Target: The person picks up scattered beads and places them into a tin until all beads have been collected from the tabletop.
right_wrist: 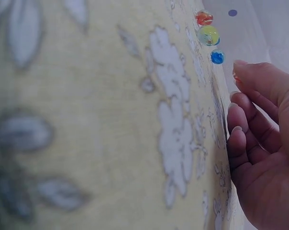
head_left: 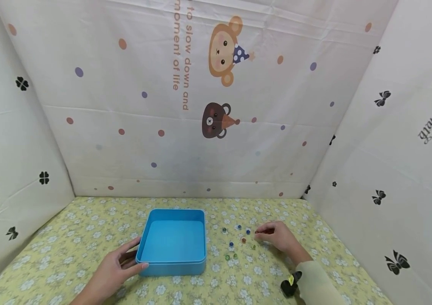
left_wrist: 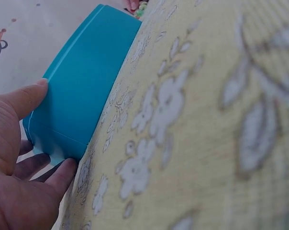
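Note:
A square, open-topped blue box [head_left: 173, 268] sits on the cloth in front of me, with bare floor showing inside. My left hand [head_left: 114, 269] grips its near left corner; in the left wrist view the thumb lies at the rim and the fingers bend against the side wall [left_wrist: 82, 81]. To the right of the box, my right hand [head_left: 278, 238] is low over the cloth, pinching a reddish marble [right_wrist: 236, 77] between thumb and forefinger, mostly hidden by the fingertips. Close by lie a blue marble [right_wrist: 217, 56], a yellow-green marble [right_wrist: 209, 35] and a red marble [right_wrist: 204, 17].
Several more glass marbles, such as a green marble [head_left: 227, 257] and a blue marble [head_left: 231, 244], are scattered between box and right hand. A yellow flowered cloth [head_left: 185, 292] covers the table. Printed white sheets [head_left: 185, 148] enclose the back and sides.

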The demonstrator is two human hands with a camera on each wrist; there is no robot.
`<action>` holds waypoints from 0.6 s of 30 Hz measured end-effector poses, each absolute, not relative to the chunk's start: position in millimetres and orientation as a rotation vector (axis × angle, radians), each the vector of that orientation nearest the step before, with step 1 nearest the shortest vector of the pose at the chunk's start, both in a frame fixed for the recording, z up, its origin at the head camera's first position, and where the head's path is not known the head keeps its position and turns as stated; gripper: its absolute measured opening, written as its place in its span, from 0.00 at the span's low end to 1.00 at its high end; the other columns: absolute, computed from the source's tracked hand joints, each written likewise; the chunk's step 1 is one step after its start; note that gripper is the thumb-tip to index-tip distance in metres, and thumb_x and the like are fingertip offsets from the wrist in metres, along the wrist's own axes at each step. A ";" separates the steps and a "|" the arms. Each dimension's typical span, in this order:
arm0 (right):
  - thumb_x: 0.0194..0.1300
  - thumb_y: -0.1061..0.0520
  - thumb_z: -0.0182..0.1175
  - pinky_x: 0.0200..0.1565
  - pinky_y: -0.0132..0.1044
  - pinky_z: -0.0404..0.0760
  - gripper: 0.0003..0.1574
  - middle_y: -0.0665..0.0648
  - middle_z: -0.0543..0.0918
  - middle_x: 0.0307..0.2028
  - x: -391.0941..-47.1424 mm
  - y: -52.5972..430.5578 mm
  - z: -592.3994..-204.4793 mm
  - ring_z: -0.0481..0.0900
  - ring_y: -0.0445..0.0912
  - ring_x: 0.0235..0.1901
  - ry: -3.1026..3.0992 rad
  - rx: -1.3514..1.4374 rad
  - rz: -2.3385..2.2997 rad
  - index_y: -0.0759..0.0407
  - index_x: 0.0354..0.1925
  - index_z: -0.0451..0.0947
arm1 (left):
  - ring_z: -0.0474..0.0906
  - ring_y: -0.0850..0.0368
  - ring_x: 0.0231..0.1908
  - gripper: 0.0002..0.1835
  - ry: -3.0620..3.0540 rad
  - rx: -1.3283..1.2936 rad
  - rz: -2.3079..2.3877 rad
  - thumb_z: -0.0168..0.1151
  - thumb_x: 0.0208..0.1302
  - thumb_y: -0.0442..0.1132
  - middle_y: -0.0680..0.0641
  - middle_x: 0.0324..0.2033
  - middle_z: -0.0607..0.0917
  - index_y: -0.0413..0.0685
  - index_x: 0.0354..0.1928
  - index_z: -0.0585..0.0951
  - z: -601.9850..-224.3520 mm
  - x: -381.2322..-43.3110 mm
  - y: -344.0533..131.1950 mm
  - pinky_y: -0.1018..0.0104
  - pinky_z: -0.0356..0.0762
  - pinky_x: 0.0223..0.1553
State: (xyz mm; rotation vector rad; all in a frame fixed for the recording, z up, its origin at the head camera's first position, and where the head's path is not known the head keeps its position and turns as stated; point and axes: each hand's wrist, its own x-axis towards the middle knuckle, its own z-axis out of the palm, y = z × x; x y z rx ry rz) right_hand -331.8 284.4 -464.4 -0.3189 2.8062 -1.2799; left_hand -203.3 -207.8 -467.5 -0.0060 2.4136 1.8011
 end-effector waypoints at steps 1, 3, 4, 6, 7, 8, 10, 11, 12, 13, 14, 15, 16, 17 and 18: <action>0.65 0.48 0.73 0.34 0.32 0.90 0.11 0.52 0.88 0.45 -331.2 285.0 -464.6 0.84 0.43 0.39 2.811 -0.316 -1.273 0.51 0.43 0.90 | 0.63 0.27 0.73 0.46 2.410 -0.001 1.806 0.72 0.65 0.46 0.31 0.78 0.59 0.49 0.79 0.59 -467.8 -203.5 -207.8 0.56 0.87 0.67; 0.65 0.47 0.73 0.34 0.31 0.90 0.11 0.51 0.87 0.46 -330.3 285.9 -464.7 0.84 0.43 0.39 2.816 -0.311 -1.266 0.50 0.43 0.90 | 0.63 0.27 0.73 0.46 2.404 0.008 1.813 0.72 0.65 0.45 0.32 0.78 0.59 0.49 0.79 0.59 -468.5 -203.9 -207.8 0.56 0.87 0.67; 0.65 0.47 0.73 0.35 0.31 0.90 0.11 0.51 0.87 0.47 -329.9 286.3 -464.7 0.84 0.43 0.40 2.817 -0.308 -1.266 0.50 0.43 0.90 | 0.63 0.27 0.73 0.46 2.400 0.009 1.817 0.72 0.65 0.45 0.32 0.78 0.59 0.49 0.79 0.59 -468.8 -203.8 -207.8 0.56 0.87 0.67; 0.65 0.46 0.73 0.35 0.32 0.90 0.12 0.52 0.87 0.47 -329.0 286.7 -464.0 0.84 0.43 0.40 2.810 -0.305 -1.277 0.50 0.43 0.90 | 0.63 0.27 0.73 0.46 2.399 0.015 1.820 0.72 0.65 0.45 0.32 0.78 0.58 0.49 0.79 0.59 -469.4 -203.8 -207.9 0.57 0.87 0.67; 0.65 0.46 0.73 0.35 0.32 0.90 0.12 0.52 0.87 0.47 -328.5 286.8 -463.5 0.84 0.43 0.40 2.806 -0.302 -1.283 0.50 0.43 0.90 | 0.63 0.27 0.73 0.46 2.399 0.016 1.821 0.72 0.65 0.46 0.32 0.78 0.58 0.49 0.79 0.59 -469.7 -203.8 -208.0 0.57 0.87 0.67; 0.65 0.46 0.73 0.36 0.33 0.90 0.13 0.52 0.87 0.47 -327.9 287.0 -463.1 0.84 0.43 0.40 2.797 -0.298 -1.293 0.50 0.44 0.90 | 0.63 0.27 0.73 0.46 2.400 0.017 1.821 0.72 0.65 0.46 0.32 0.78 0.58 0.49 0.79 0.59 -469.9 -203.7 -208.0 0.57 0.87 0.67; 0.66 0.46 0.72 0.36 0.34 0.89 0.14 0.52 0.87 0.47 -326.8 287.1 -461.8 0.84 0.44 0.40 2.779 -0.294 -1.312 0.51 0.44 0.90 | 0.63 0.27 0.73 0.46 2.400 0.017 1.823 0.72 0.65 0.46 0.32 0.78 0.58 0.49 0.79 0.59 -470.0 -203.5 -208.0 0.57 0.87 0.67; 0.66 0.45 0.72 0.36 0.34 0.89 0.15 0.52 0.87 0.47 -326.1 287.1 -461.2 0.84 0.44 0.40 2.767 -0.294 -1.322 0.52 0.44 0.90 | 0.63 0.27 0.73 0.46 2.399 0.016 1.825 0.72 0.65 0.46 0.32 0.78 0.58 0.49 0.79 0.59 -469.8 -203.3 -207.9 0.57 0.87 0.67; 0.66 0.45 0.72 0.36 0.34 0.89 0.15 0.52 0.87 0.46 -325.4 287.0 -460.7 0.84 0.44 0.40 2.757 -0.292 -1.331 0.53 0.45 0.89 | 0.63 0.27 0.73 0.45 2.397 0.015 1.827 0.72 0.65 0.46 0.32 0.78 0.58 0.49 0.79 0.59 -469.6 -203.1 -207.9 0.57 0.87 0.67; 0.66 0.45 0.72 0.36 0.35 0.89 0.16 0.53 0.88 0.46 -324.8 287.0 -460.3 0.84 0.44 0.40 2.746 -0.292 -1.341 0.53 0.45 0.89 | 0.63 0.27 0.73 0.45 2.395 0.014 1.827 0.72 0.65 0.46 0.32 0.78 0.58 0.49 0.79 0.59 -469.4 -202.8 -207.8 0.57 0.87 0.67; 0.66 0.45 0.72 0.37 0.35 0.89 0.16 0.53 0.88 0.46 -324.1 286.9 -459.7 0.84 0.45 0.41 2.735 -0.292 -1.352 0.54 0.46 0.89 | 0.63 0.27 0.73 0.45 2.394 0.013 1.827 0.72 0.65 0.45 0.32 0.78 0.58 0.49 0.79 0.59 -469.0 -202.5 -207.7 0.57 0.87 0.66; 0.66 0.45 0.71 0.37 0.35 0.90 0.17 0.53 0.88 0.46 -323.4 286.5 -459.1 0.84 0.45 0.41 2.722 -0.293 -1.368 0.55 0.46 0.89 | 0.63 0.27 0.73 0.45 2.393 0.012 1.828 0.72 0.65 0.45 0.32 0.78 0.58 0.49 0.79 0.59 -468.5 -202.3 -207.6 0.57 0.87 0.67; 0.66 0.45 0.71 0.37 0.35 0.90 0.18 0.53 0.88 0.46 -322.6 286.2 -458.6 0.84 0.45 0.41 2.708 -0.287 -1.386 0.55 0.47 0.89 | 0.63 0.27 0.73 0.45 2.392 0.011 1.828 0.71 0.66 0.45 0.32 0.78 0.58 0.49 0.79 0.59 -468.1 -201.9 -207.6 0.57 0.87 0.67; 0.66 0.45 0.71 0.37 0.35 0.90 0.19 0.54 0.88 0.46 -321.6 285.8 -458.2 0.84 0.45 0.41 2.698 -0.284 -1.404 0.56 0.48 0.88 | 0.62 0.27 0.73 0.45 2.392 0.011 1.828 0.71 0.66 0.45 0.32 0.78 0.58 0.49 0.79 0.59 -467.8 -201.6 -207.7 0.57 0.87 0.67; 0.66 0.45 0.72 0.38 0.35 0.91 0.20 0.54 0.88 0.46 -320.9 285.2 -457.7 0.84 0.46 0.41 2.685 -0.277 -1.425 0.56 0.48 0.88 | 0.62 0.27 0.73 0.45 2.393 0.012 1.827 0.71 0.66 0.45 0.32 0.78 0.57 0.49 0.80 0.58 -467.5 -201.4 -207.7 0.57 0.87 0.67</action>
